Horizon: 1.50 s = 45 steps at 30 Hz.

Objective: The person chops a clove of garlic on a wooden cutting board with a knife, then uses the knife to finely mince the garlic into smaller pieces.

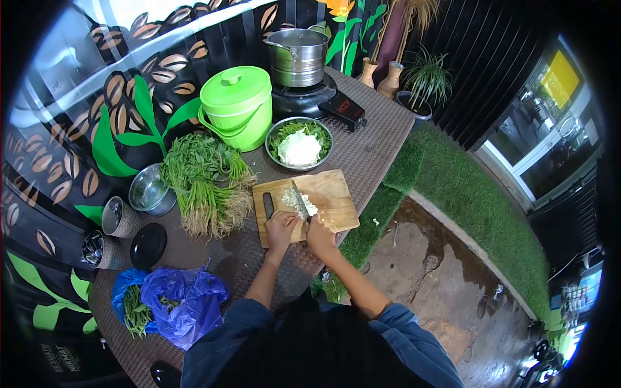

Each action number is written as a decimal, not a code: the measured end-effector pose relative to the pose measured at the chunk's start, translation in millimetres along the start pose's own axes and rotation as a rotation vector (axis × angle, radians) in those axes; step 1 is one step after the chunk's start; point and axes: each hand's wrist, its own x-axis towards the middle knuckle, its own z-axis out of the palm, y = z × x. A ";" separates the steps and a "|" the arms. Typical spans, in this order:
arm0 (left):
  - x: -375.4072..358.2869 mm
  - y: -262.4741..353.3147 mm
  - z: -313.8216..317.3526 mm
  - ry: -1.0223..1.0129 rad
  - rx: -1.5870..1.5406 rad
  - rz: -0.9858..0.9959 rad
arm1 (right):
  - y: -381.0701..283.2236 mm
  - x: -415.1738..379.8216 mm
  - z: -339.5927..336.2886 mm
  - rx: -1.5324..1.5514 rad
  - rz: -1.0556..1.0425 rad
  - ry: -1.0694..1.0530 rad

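Observation:
A wooden cutting board (336, 194) lies near the table's edge in front of me. On it is a small heap of finely chopped white pieces (310, 207). My right hand (321, 235) is closed around the handle of a knife (299, 198), whose blade points away from me and stands among the pieces. Just left of the blade, my left hand (282, 227) rests on the board with its fingers bunched; what they pinch, if anything, is too small to tell. Beyond the board sits a metal bowl (326, 155) of cut greens with a white mound (299, 148) on top.
Left of the board lies a pile of rooted leafy greens (204, 171). A lidded green bucket (236, 110) and a steel pot (299, 58) on a burner (304, 100) stand behind. Further left are a metal bowl (152, 194), utensil cups (121, 220) and blue plastic bags (184, 304).

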 end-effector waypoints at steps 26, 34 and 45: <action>7.2 0.7 12.3 0.015 -0.179 -0.042 | 20.9 -2.2 -32.6 -0.048 -0.116 0.000; 3.8 2.5 12.7 0.102 0.123 0.135 | 6.0 -10.1 -2.4 -0.030 0.077 0.036; 4.2 8.8 9.8 0.092 0.027 0.182 | -2.7 -17.1 -0.6 0.010 0.083 0.072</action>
